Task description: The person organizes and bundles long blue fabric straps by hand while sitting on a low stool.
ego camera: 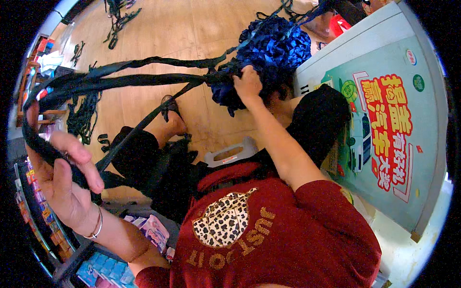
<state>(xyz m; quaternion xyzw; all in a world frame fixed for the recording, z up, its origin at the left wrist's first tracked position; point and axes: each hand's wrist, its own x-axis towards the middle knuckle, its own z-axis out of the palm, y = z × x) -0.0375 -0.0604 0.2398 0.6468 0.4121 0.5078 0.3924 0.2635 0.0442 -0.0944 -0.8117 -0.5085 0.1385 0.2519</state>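
Long dark fabric strips [144, 80] run across the upper left of the view. They loop round my raised left hand [72, 180] at the left edge, where they pass between thumb and fingers. My right hand [247, 85] grips the dark gathered part of a large crumpled blue fabric bundle [273, 46], near where the strips meet it. One strip slants down from that gathered part towards my left hand. Other dark strips lead from the bundle to the top right. The bundle is in front of my knees; part of its underside is hidden.
Dark strips lie on the wood-look floor [194, 32] at upper left. A grey plastic piece with a slot [230, 153] shows between my legs. At right stands a large box-like unit with a printed green panel [403, 126]. Shelves of packaged goods [47, 212] line the left.
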